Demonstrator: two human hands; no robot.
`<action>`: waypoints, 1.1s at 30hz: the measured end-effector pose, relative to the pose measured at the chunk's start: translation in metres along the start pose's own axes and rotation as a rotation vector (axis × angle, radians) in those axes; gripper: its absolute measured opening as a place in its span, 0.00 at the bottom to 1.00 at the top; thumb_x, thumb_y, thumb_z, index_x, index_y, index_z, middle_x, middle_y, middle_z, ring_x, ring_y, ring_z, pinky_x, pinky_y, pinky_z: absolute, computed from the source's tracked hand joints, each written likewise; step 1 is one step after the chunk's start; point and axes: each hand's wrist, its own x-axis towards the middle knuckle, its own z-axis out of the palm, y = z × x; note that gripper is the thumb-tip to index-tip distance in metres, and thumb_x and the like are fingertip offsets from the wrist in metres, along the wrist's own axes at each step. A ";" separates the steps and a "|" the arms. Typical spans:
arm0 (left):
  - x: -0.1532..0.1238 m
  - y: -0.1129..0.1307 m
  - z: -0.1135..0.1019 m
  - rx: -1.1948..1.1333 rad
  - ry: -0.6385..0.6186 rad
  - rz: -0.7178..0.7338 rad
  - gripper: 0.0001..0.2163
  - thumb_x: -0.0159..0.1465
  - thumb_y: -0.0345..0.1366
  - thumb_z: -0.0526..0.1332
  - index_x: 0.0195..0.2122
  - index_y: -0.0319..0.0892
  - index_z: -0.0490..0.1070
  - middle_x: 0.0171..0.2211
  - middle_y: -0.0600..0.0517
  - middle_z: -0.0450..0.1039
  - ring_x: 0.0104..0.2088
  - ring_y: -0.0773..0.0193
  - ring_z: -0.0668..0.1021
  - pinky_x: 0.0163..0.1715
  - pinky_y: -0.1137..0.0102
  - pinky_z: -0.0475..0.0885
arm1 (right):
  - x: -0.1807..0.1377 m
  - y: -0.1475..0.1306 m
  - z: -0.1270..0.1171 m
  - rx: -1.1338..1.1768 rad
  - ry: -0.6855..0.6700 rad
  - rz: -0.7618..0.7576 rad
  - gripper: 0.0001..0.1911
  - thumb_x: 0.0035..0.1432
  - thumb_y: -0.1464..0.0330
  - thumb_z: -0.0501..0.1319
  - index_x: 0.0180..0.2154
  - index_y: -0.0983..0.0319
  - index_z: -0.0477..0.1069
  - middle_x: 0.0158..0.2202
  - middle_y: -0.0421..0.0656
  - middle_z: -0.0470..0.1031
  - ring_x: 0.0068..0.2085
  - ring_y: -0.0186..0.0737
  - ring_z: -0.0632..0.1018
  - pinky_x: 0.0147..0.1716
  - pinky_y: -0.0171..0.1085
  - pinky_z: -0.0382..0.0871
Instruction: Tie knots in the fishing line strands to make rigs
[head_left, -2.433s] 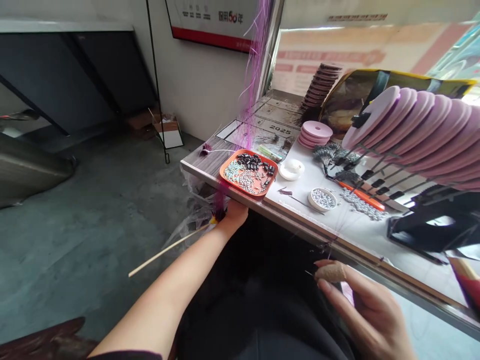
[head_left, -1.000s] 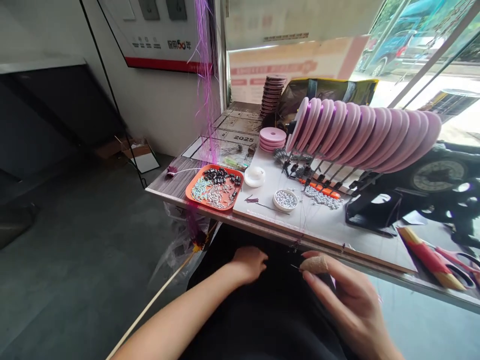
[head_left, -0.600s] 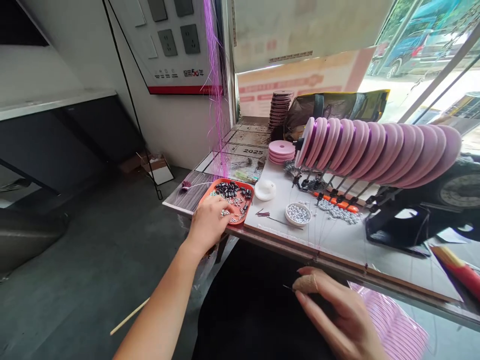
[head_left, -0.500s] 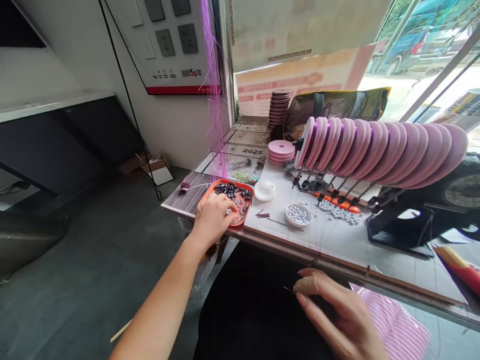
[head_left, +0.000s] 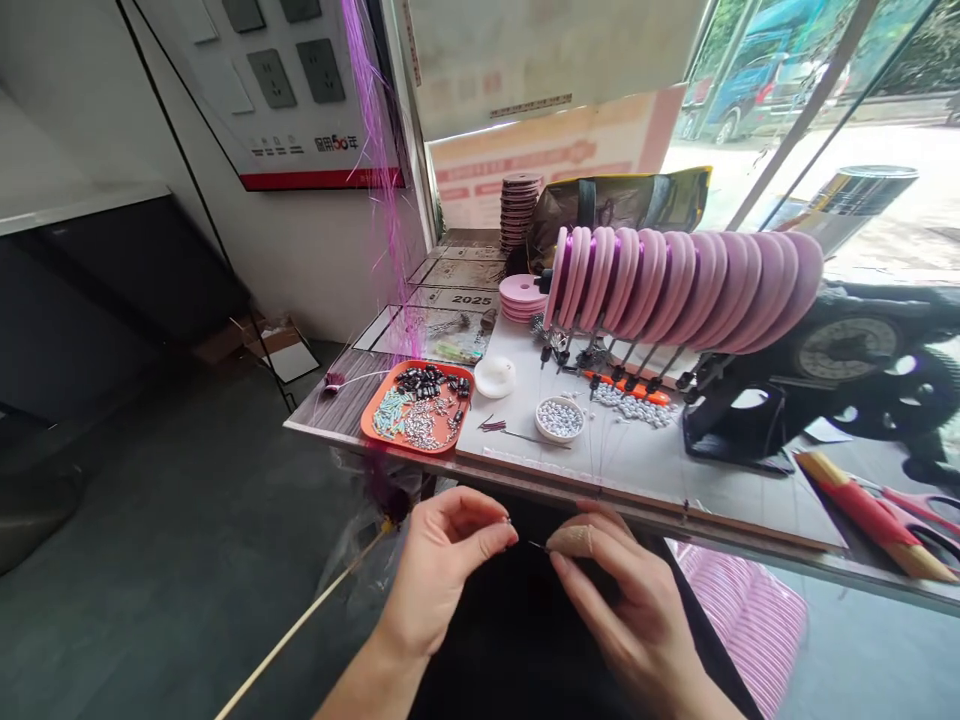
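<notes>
My left hand (head_left: 457,550) hovers in front of the table edge, thumb and forefinger pinched on a tiny shiny bead (head_left: 510,520). Facing it, my right hand (head_left: 619,575) grips a thin needle (head_left: 538,546) whose point sticks out toward the left fingertips; a small gap separates the two. Behind my left hand, on the table, sits an orange tray (head_left: 368,420) with black, silver and turquoise beads. A small white dish (head_left: 559,436) of pale grey beads lies to its right, near a round white lid (head_left: 495,378).
A black winding machine (head_left: 847,350) carries a row of pink spools (head_left: 675,285) at the right. Scissors (head_left: 919,505) and a red-wrapped tool (head_left: 870,510) lie at the table's right end. Purple threads (head_left: 375,150) hang at the left; a thin stick (head_left: 300,625) slants below.
My left hand has left the orange tray and come down and right to my right hand, with a tiny bead in its pinch. The view has swung to the right.
</notes>
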 end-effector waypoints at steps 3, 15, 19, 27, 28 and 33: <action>-0.010 -0.016 0.009 -0.124 0.065 -0.063 0.12 0.44 0.31 0.71 0.29 0.42 0.71 0.22 0.57 0.75 0.26 0.69 0.76 0.30 0.76 0.70 | -0.002 -0.003 0.002 -0.068 0.026 -0.041 0.06 0.56 0.76 0.55 0.30 0.60 0.67 0.25 0.38 0.71 0.29 0.36 0.73 0.40 0.39 0.66; -0.017 -0.023 0.010 -0.060 0.111 0.023 0.13 0.47 0.30 0.69 0.29 0.44 0.64 0.22 0.59 0.76 0.26 0.72 0.76 0.30 0.80 0.69 | -0.002 -0.005 0.007 -0.133 0.041 -0.051 0.07 0.56 0.77 0.54 0.29 0.61 0.67 0.24 0.40 0.69 0.29 0.38 0.71 0.35 0.40 0.65; -0.018 -0.023 0.010 -0.012 0.119 0.034 0.13 0.48 0.30 0.69 0.29 0.44 0.64 0.22 0.59 0.76 0.26 0.71 0.76 0.29 0.79 0.70 | -0.002 -0.005 0.007 -0.117 0.045 -0.043 0.07 0.56 0.77 0.55 0.29 0.61 0.67 0.24 0.40 0.69 0.29 0.37 0.70 0.36 0.40 0.64; -0.023 -0.028 0.011 0.354 0.118 0.252 0.08 0.53 0.29 0.64 0.29 0.46 0.66 0.24 0.58 0.75 0.28 0.67 0.78 0.30 0.76 0.73 | -0.003 -0.002 0.010 -0.076 0.012 -0.036 0.07 0.57 0.77 0.56 0.30 0.61 0.69 0.25 0.40 0.71 0.30 0.38 0.71 0.38 0.41 0.63; -0.024 -0.030 0.011 0.430 0.126 0.322 0.08 0.53 0.29 0.64 0.29 0.46 0.66 0.24 0.58 0.74 0.27 0.66 0.78 0.30 0.75 0.73 | -0.003 -0.001 0.011 -0.068 0.009 -0.032 0.07 0.57 0.77 0.56 0.31 0.61 0.69 0.25 0.40 0.72 0.31 0.38 0.71 0.38 0.41 0.63; -0.027 -0.035 0.011 0.737 0.147 0.772 0.10 0.57 0.23 0.60 0.35 0.46 0.66 0.27 0.56 0.74 0.27 0.67 0.78 0.30 0.76 0.73 | -0.003 0.001 0.012 -0.064 0.010 -0.017 0.06 0.56 0.75 0.59 0.31 0.60 0.71 0.25 0.38 0.75 0.30 0.38 0.72 0.38 0.41 0.64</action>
